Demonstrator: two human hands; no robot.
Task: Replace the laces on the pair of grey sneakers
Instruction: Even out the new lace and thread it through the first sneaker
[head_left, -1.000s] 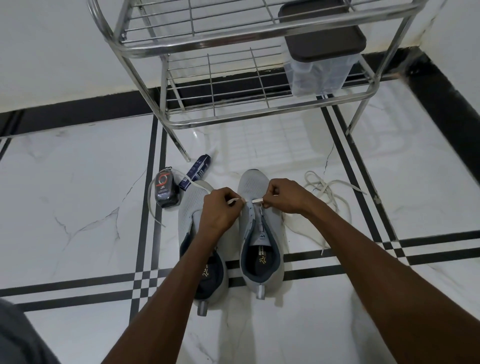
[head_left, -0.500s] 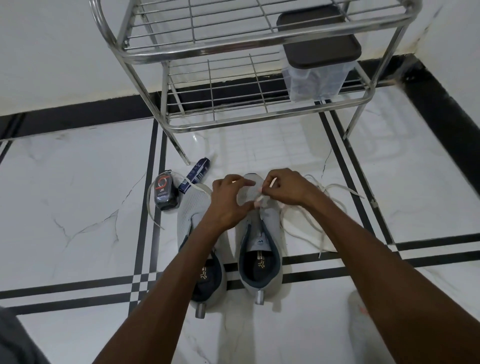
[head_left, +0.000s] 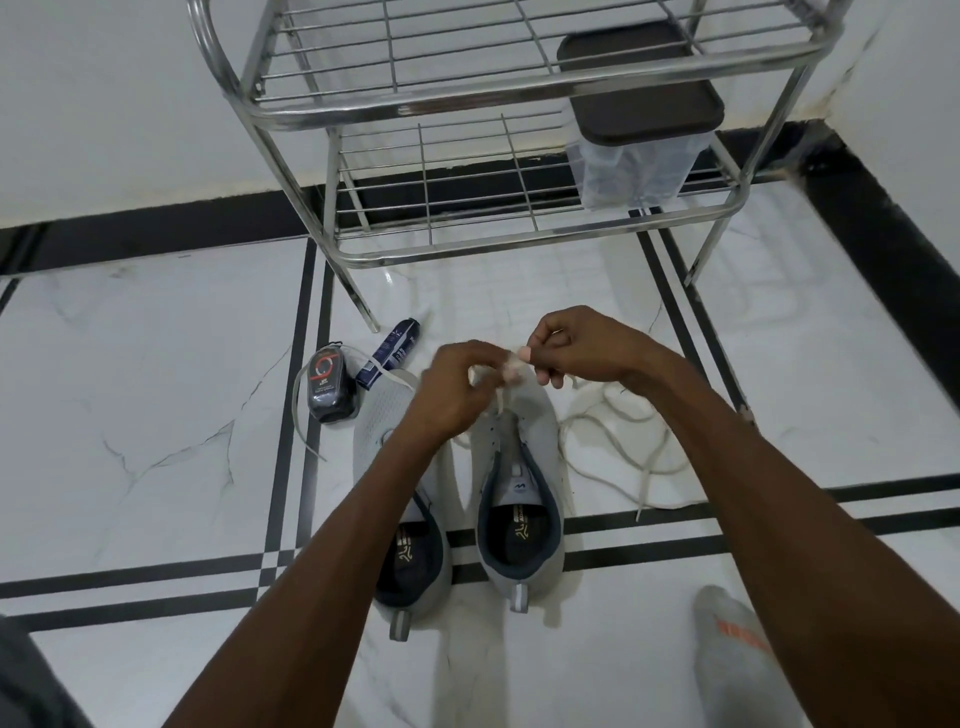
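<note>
Your grey sneakers (head_left: 519, 499) sit side by side on the floor (head_left: 156, 415), heels toward you. Above the right one's toe, your left hand (head_left: 454, 387) and right hand (head_left: 582, 345) each pinch a blurry white lace (head_left: 498, 400). More lace (head_left: 618, 441) is piled just right, and a rack (head_left: 467, 104) stands behind.

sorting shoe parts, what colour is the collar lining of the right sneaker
Dark navy-grey, against the light grey right sneaker; head view.

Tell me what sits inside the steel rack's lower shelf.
On the rack, a clear plastic container with a dark lid sits at the right. Its contents are too blurred to tell.
</note>
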